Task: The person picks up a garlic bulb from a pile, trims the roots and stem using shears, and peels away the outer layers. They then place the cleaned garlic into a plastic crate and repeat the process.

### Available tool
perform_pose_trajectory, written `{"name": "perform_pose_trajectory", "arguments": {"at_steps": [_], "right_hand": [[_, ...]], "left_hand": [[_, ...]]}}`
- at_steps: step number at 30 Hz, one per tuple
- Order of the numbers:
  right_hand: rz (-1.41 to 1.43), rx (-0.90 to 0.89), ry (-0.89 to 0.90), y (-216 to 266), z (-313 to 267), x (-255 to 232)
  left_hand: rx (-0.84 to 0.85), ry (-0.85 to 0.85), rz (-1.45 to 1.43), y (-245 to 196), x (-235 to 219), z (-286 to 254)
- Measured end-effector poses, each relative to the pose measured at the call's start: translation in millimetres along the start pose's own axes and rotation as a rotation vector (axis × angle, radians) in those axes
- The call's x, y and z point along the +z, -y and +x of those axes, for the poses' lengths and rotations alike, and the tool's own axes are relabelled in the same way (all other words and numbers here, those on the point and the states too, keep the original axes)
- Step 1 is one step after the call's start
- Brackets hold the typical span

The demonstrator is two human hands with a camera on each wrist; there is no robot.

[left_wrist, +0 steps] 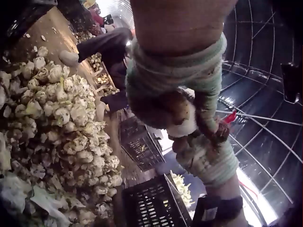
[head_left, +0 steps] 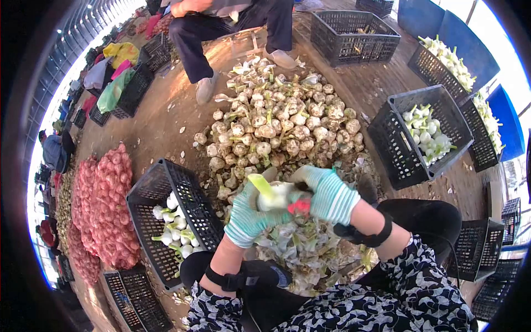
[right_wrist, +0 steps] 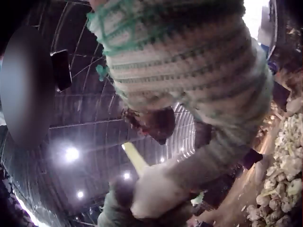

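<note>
In the head view my left hand point(head_left: 250, 214), in a green-and-white striped glove, grips a white garlic bulb point(head_left: 275, 198) whose short green stem points up and left. My right hand point(head_left: 333, 195), gloved alike, is close against the bulb, fingers curled round a small tool with a red part point(head_left: 299, 207); its kind I cannot tell. The pale bulb point(right_wrist: 158, 191) shows below the right glove in the right wrist view. Beneath the hands lies a heap of peeled skins and leaves point(head_left: 301, 249). Beyond them is a big pile of untrimmed garlic point(head_left: 276, 124).
A black crate point(head_left: 191, 207) of white garlic bulbs stands at my left, another crate point(head_left: 381, 141) at my right. Red net sacks point(head_left: 110, 210) are further left. Across the pile sits another person point(head_left: 232, 33). An open black crate point(head_left: 354, 41) stands at the back right.
</note>
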State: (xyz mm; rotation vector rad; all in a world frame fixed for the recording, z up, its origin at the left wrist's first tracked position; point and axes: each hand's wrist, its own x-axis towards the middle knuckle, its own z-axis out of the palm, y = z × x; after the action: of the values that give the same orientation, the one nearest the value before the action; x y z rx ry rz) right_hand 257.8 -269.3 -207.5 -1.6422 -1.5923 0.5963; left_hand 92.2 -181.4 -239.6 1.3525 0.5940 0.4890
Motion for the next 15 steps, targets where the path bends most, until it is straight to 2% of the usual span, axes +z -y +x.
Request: {"name": "perform_pose_trajectory", "arguments": {"at_steps": [1, 2, 4, 5, 6, 9, 10, 11, 12, 14, 15], "right_hand": [[0.025, -0.018, 0.000, -2.3, -0.6, 1.5], [0.050, -0.039, 0.002, -8.0, 0.1, 4.6], [-0.101, 0.112, -0.058, -33.9, 7.4, 8.1], [0.067, 0.226, -0.051, -40.6, 2.8, 9.1], [0.063, 0.217, -0.059, -42.0, 3.6, 6.7], [1.564, 0.381, 0.203, -42.0, -1.0, 6.7], [1.566, 0.377, 0.202, -38.1, 0.7, 10.8], [1.182, 0.225, 0.119, -32.0, 4.2, 17.9], [0.796, 0.081, 0.037, -25.7, 6.5, 20.9], [0.801, 0.119, 0.044, -20.7, 6.8, 18.8], [0.719, 0.008, -0.040, -20.4, 5.9, 18.9]], "left_hand": [[-0.109, 0.033, -0.161, -4.5, -1.0, -4.1], [-0.106, 0.032, -0.162, -11.2, -1.7, -6.7], [0.036, 0.200, -0.034, -21.6, -2.3, -12.0], [0.015, 0.200, -0.066, -21.7, 0.7, -11.7], [0.003, 0.197, -0.098, -21.6, 4.5, -9.3], [-0.037, 0.171, -0.207, -24.3, 4.9, -5.9], [0.076, 0.216, 0.053, -23.8, -1.4, -2.9], [0.189, 0.261, 0.316, -23.9, -5.2, -0.7], [0.188, 0.264, 0.321, -23.1, -4.0, -1.6], [0.178, 0.017, 0.134, -20.8, 2.2, -4.7], [0.125, -0.045, -0.042, -24.1, 4.0, -4.7]]}}
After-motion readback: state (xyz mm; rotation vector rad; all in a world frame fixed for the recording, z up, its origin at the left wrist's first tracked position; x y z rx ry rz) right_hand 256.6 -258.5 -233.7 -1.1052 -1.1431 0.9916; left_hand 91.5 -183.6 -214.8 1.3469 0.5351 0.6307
